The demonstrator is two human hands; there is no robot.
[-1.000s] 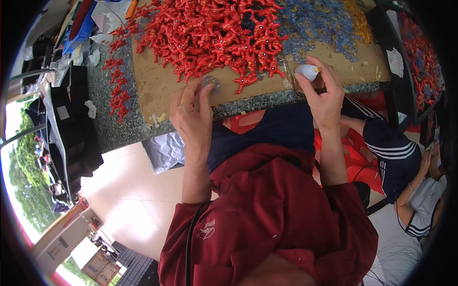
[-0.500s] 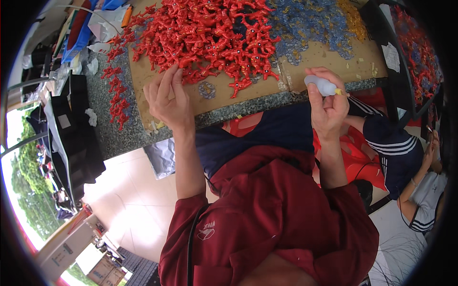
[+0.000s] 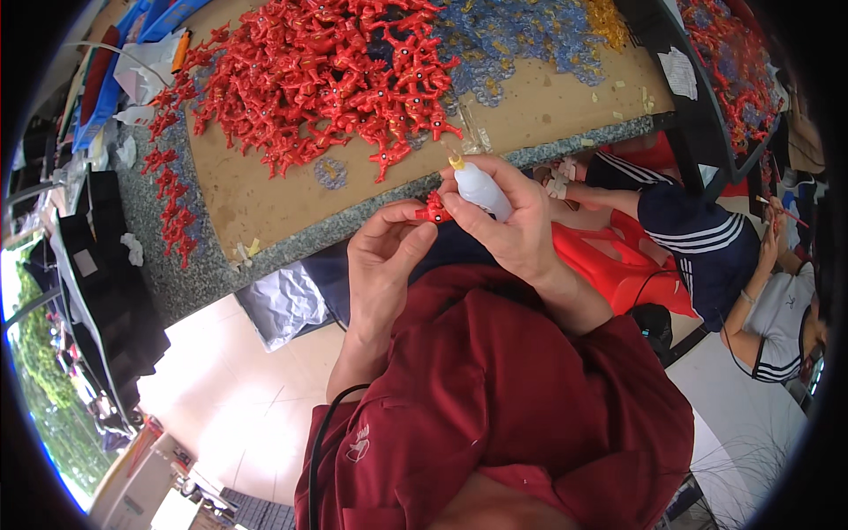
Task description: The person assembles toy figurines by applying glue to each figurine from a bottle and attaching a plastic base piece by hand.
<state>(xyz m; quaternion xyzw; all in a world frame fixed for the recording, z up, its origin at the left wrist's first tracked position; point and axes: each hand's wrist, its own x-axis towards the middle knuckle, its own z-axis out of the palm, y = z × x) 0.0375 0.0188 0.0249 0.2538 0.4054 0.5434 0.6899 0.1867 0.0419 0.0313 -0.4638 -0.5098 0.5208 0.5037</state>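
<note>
Grey speckled stone tops the bench, with a cardboard sheet over most of it; clock directions run from the two hands. Just beyond the bench's near edge, the left hand pinches a red figure between thumb and fingers. Right beside it, the right hand is wrapped around a white bottle, its yellow nozzle toward eleven; whether the right thumb touches the figure, I cannot tell.

Toward ten to eleven lies a heap of similar red figures. At ten, nearer, a clear piece rests on the cardboard. Blue pieces spread at one, with yellow ones past them. At nine, more red figures trail in a line on bare stone.

At two, a black bin carries a white paper; any print is too small to read. Toward half past six, the maroon shirt bears a white emblem. Between three and four are a red stool and a seated person in striped shorts.
</note>
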